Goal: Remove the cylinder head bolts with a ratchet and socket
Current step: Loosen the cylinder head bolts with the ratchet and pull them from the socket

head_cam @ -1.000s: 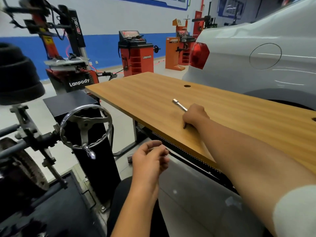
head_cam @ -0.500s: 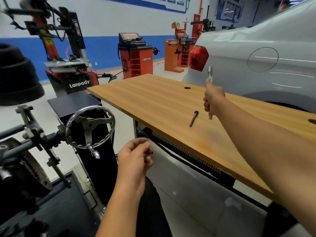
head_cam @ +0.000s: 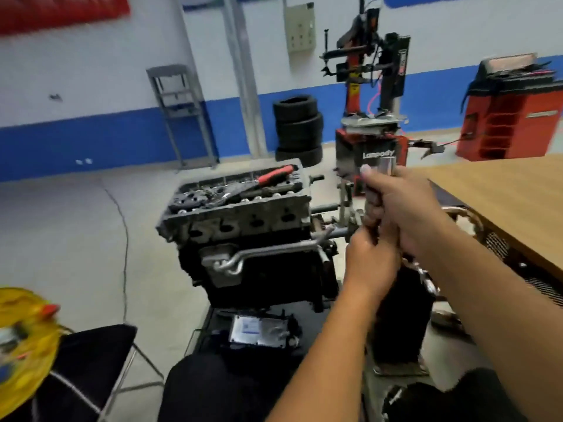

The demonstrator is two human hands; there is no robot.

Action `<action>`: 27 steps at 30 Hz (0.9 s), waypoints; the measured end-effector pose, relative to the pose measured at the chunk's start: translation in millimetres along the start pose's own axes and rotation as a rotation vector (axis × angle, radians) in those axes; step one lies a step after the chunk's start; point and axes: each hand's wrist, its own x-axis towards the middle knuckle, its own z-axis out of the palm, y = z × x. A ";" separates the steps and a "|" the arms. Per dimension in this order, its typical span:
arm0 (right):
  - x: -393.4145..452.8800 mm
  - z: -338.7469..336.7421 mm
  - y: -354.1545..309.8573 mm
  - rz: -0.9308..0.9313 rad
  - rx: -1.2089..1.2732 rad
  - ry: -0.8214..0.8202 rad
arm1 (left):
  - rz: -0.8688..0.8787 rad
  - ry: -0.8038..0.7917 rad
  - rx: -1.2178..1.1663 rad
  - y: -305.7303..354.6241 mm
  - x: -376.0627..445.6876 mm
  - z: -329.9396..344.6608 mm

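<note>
The right hand [head_cam: 405, 214] grips a shiny silver socket [head_cam: 384, 175], held upright. The left hand [head_cam: 370, 260] pinches its lower end. The grey engine [head_cam: 243, 226] sits to the left.

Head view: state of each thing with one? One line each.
Socket tool: upright, held off the engine.
Right hand: grips the socket tool.
Left hand: holds the tool's lower end.
Cylinder head: on the engine, top uncovered.
Red-handled tool: lying on the head.
Tyres: stacked.

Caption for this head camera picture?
Both hands grip a metal socket tool beside an engine in a workshop.
</note>
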 end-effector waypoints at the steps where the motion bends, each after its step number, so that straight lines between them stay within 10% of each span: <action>1: 9.1 27.1 2.8 -0.026 -0.023 -0.063 | 0.059 0.063 0.014 6.2 11.0 -27.1; 7: 111.0 113.1 -12.4 -0.468 -0.681 -0.176 | 0.215 0.360 -0.069 61.8 75.9 -178.6; 15: 213.1 179.9 75.7 -0.531 -1.524 -0.760 | 0.449 0.487 -0.359 114.9 161.9 -303.5; 23: 243.6 160.1 86.8 -0.902 -1.775 -0.635 | 0.676 0.298 -0.436 114.1 190.2 -289.9; 27: 261.5 125.4 55.7 -0.647 -1.614 -0.342 | 0.717 0.242 -0.413 104.0 192.6 -285.4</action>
